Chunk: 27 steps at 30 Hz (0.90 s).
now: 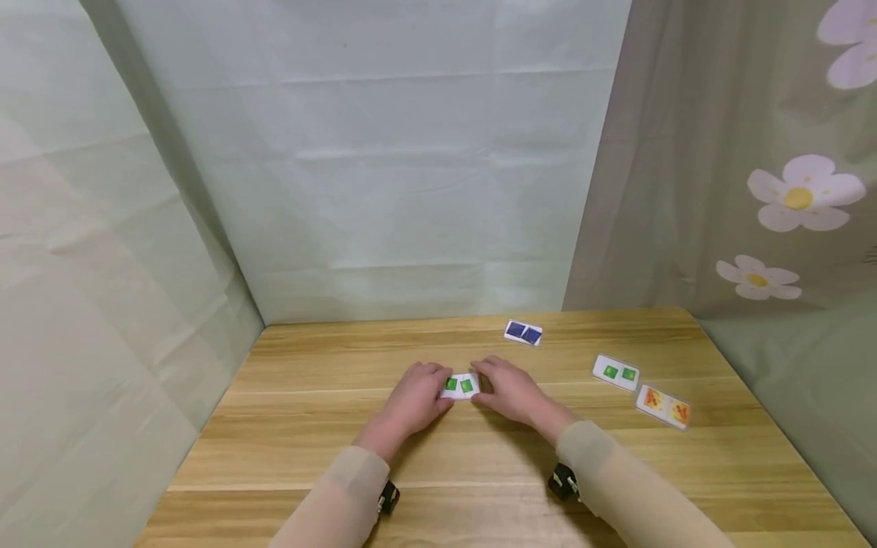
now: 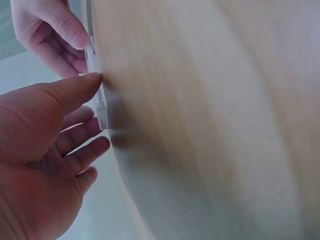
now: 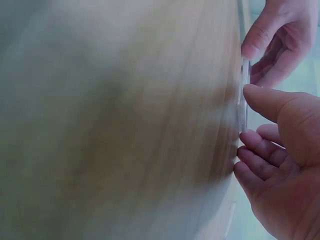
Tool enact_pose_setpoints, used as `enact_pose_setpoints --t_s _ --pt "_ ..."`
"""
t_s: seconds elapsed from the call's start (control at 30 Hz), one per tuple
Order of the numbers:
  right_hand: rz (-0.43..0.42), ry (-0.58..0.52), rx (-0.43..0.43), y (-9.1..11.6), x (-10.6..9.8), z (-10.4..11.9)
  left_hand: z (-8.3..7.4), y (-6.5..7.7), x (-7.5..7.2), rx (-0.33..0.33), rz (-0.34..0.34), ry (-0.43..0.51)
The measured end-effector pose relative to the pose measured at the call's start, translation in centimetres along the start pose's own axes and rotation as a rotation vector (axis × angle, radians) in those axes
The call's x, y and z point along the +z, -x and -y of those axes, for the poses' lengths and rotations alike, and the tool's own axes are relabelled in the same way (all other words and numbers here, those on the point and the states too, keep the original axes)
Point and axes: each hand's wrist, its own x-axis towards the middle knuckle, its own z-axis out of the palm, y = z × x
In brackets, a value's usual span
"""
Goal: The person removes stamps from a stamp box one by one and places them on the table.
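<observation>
In the head view, a small white card (image 1: pixel 460 387) with two green squares lies on the wooden table between both hands. My left hand (image 1: pixel 415 397) holds its left end, thumb at the near edge and fingers toward the far edge. At the right end, my right hand (image 1: pixel 510 390) holds it the same way. From the left wrist, the card (image 2: pixel 101 107) appears edge-on as a thin, clear-looking slab, low at the tabletop, beside the left hand's thumb and fingers. The right wrist view shows the right hand (image 3: pixel 280 145) with its thumb right at the slab's edge.
A card with dark blue squares (image 1: pixel 524 332) lies near the table's back edge. To the right are another green-square card (image 1: pixel 616 372) and, just below it, an orange-patterned card (image 1: pixel 662 406). Pale cloth (image 1: pixel 411 167) hangs behind the table, with a flowered curtain (image 1: pixel 685 152) at right.
</observation>
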Motion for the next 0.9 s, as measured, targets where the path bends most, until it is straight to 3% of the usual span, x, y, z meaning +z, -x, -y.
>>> enact_pose_setpoints --t_s 0.63,0.9 --pt "0.043 0.044 -0.057 3.6 -0.4 0.5 -1.7 1.7 0.0 -0.012 0.063 0.097" --pt "0.046 0.050 -0.083 4.8 -0.6 0.5 -2.3 2.3 0.1 0.009 0.072 0.080"
